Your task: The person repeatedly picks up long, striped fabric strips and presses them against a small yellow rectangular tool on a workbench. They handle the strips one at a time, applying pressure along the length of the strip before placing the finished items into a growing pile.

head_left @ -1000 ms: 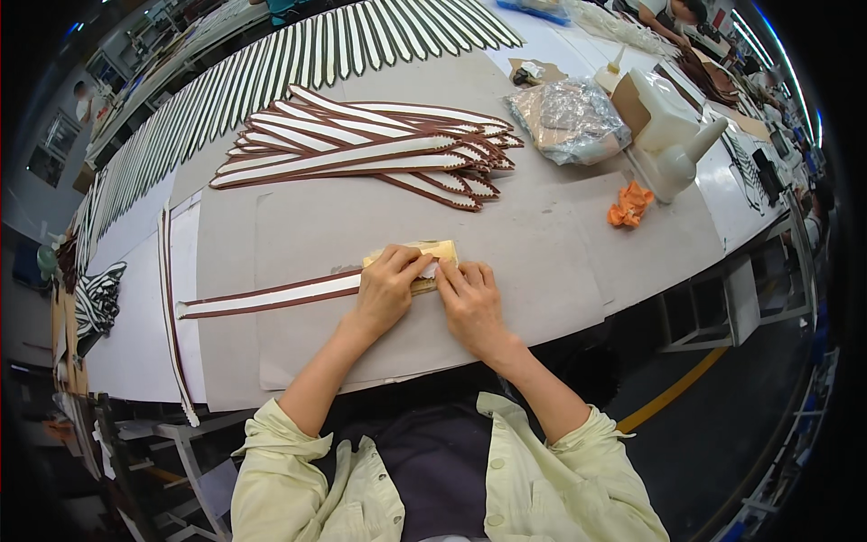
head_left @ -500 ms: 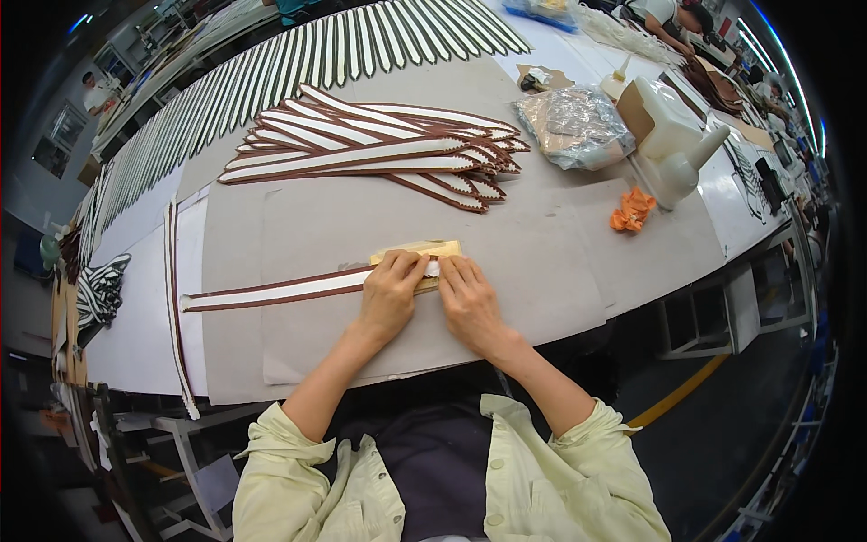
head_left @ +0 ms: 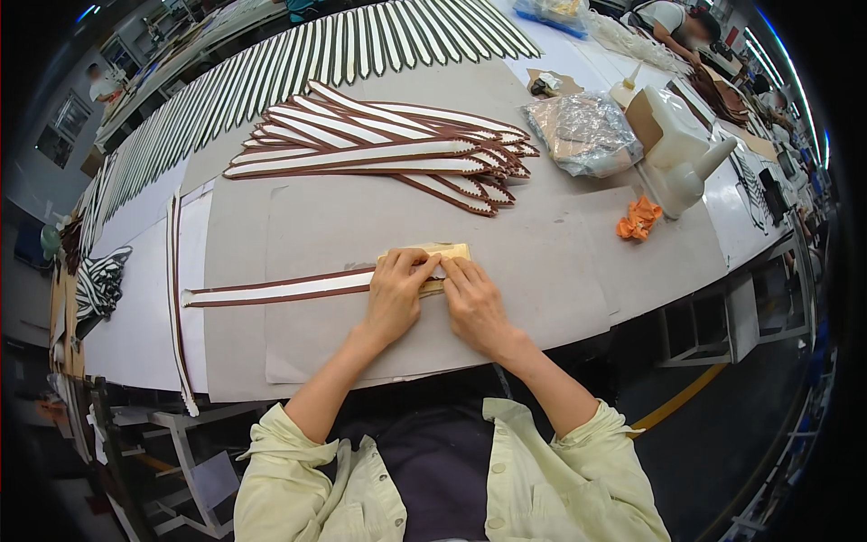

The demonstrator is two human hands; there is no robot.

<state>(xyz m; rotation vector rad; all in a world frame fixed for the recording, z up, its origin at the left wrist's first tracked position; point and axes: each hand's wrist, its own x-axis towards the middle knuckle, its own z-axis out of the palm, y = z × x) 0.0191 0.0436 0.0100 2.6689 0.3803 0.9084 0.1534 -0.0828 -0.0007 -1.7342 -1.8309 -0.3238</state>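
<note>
A long white strap with brown edges (head_left: 271,289) lies across the grey paper on the table (head_left: 560,271). Its right end sits under a flat pale wooden block (head_left: 452,251). My left hand (head_left: 397,294) presses on the strap and the block's left part, fingers bent over them. My right hand (head_left: 474,303) presses beside it on the block's right part, fingertips touching the left hand's. Both hands lie flat on top; the strap's end is hidden beneath them.
A heap of similar straps (head_left: 388,154) lies farther back, and a row of them (head_left: 298,63) lines the far side. A plastic bag (head_left: 582,131), a white jug (head_left: 677,154) and an orange rag (head_left: 639,217) stand right. Another strap (head_left: 176,298) lies left.
Both hands stay pressed on the strap end and block; they have shifted only slightly, and the view has tilted a little.
</note>
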